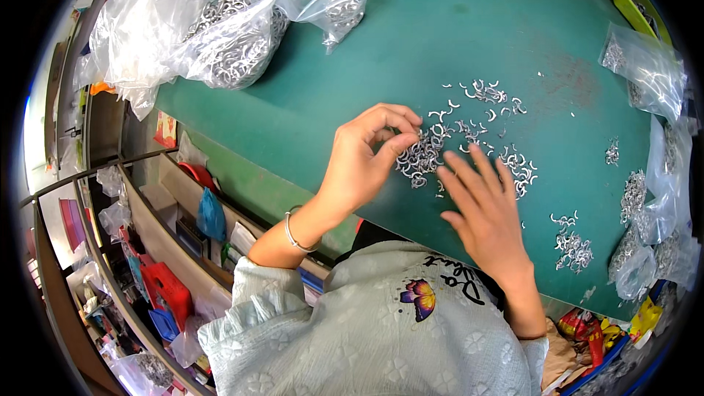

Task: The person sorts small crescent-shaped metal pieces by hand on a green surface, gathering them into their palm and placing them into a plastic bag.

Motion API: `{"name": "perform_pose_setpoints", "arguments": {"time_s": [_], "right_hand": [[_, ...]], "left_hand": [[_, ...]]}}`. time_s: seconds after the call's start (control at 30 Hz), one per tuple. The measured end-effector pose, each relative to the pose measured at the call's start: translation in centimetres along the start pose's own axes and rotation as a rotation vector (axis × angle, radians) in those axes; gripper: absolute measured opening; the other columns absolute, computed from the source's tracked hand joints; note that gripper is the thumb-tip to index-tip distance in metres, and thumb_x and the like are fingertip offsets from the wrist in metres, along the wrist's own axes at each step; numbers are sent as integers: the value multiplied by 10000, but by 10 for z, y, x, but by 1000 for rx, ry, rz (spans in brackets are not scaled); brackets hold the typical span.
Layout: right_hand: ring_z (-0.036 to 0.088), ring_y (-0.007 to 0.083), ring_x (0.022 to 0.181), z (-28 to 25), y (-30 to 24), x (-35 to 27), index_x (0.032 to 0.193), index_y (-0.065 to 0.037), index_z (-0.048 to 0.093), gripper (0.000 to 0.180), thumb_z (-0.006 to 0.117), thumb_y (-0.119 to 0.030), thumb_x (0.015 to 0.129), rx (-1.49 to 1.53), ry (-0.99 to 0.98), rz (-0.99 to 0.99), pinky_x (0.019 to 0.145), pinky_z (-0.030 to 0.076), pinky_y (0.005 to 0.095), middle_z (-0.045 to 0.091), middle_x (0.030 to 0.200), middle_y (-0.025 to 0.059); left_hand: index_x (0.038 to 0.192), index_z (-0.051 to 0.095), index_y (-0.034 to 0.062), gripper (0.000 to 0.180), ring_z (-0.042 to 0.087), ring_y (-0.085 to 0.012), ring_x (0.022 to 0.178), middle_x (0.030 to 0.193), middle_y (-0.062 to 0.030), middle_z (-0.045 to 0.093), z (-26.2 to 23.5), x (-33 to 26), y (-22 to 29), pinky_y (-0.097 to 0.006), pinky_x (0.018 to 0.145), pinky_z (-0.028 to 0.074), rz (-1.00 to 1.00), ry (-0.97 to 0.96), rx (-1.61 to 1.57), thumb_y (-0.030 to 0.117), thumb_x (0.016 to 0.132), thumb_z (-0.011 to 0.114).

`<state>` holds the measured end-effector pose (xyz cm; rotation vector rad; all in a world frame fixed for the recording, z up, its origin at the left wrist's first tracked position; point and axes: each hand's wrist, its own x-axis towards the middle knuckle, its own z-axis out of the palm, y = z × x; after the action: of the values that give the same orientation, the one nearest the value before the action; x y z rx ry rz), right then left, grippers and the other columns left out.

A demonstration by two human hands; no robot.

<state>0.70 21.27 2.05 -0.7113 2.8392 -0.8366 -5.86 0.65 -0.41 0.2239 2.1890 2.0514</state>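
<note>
Small silvery C-shaped metal pieces (419, 158) lie in a loose heap on the green tabletop (315, 121). Over the left side of this heap, my left hand (367, 147) is closed in a pinch, thumb against forefinger; whatever sits between the tips is too small to make out. My right hand (480, 205) is palm down with its fingers spread, the fingertips at the heap's right edge and nothing gripped. More loose metal pieces (486, 92) are scattered just beyond both hands, and another cluster (519, 170) lies right of my right fingers.
Clear bags of metal pieces (238, 44) stand along the far left edge. Another small pile (573, 249) is at the right, near more plastic bags (645, 73) and a yellow-green bin (634, 0). Cluttered shelves (176, 213) flank the table's left side.
</note>
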Motion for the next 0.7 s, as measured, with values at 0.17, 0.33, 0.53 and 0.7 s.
{"name": "perform_pose_setpoints", "arguments": {"time_s": [0.17, 0.33, 0.53, 0.7], "right_hand": [[435, 310, 1320, 1, 8, -9, 1104, -48, 657, 361, 733, -135, 762, -26, 8, 3, 1087, 305, 524, 561, 1297, 72], [524, 267, 1068, 12, 2, 4, 1022, -29, 654, 300, 736, -89, 740, 61, 218, 48, 915, 375, 435, 578, 1074, 69], [515, 241, 954, 34, -10, 21, 951, -46, 649, 236, 742, -97, 740, -17, 231, 3, 835, 355, 406, 559, 991, 43], [513, 228, 926, 30, -8, 20, 931, -60, 647, 217, 743, -99, 740, 24, 249, 28, 817, 343, 399, 560, 971, 36]], "left_hand": [[1045, 628, -36, 167, 607, -131, 905, 1071, -101, 606, -13, -8, 9, -232, 717, 494, -170, 6, -155, -94, 899, 570], [1060, 637, -37, 250, 600, -127, 877, 1032, -78, 562, -10, -17, 11, -216, 699, 480, -51, -37, 150, -149, 875, 513], [1019, 638, -14, 207, 602, -212, 810, 1003, -97, 546, -6, -27, 16, -307, 686, 489, 108, -140, 502, -97, 829, 639], [979, 620, -5, 200, 576, -298, 785, 941, -122, 529, -4, -27, 3, -379, 677, 487, 229, -191, 636, -20, 799, 707]]}}
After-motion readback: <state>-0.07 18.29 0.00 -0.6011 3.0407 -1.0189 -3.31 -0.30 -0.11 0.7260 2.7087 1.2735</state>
